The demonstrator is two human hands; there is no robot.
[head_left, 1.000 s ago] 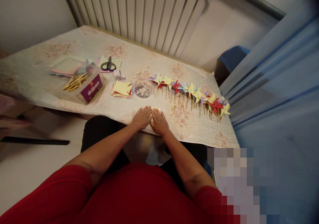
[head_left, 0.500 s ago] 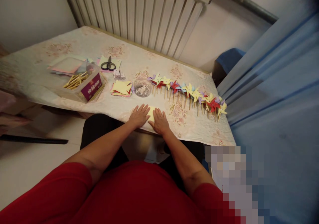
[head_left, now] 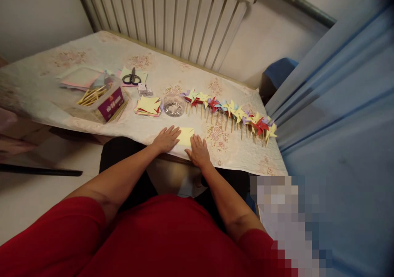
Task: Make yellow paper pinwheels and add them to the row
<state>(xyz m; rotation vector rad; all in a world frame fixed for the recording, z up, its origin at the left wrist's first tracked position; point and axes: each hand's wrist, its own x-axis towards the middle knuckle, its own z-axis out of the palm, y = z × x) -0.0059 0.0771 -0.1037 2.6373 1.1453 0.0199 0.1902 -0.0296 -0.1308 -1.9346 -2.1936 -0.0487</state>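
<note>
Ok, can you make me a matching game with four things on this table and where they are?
1. Yellow sheet
2. Scissors
3. Thin sticks
4. Pinwheels

A. Inside the box with a purple label
B. Between the left hand and right hand
C. In a row, right of the round container
D. On top of paper sheets

Pairs: 1-B, 2-D, 3-A, 4-C

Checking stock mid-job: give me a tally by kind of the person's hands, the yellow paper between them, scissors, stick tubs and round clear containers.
Hands: 2, left hand and right hand
Yellow sheet: 1
Scissors: 1
Stick tub: 1
Round clear container: 1
Total: 6
</note>
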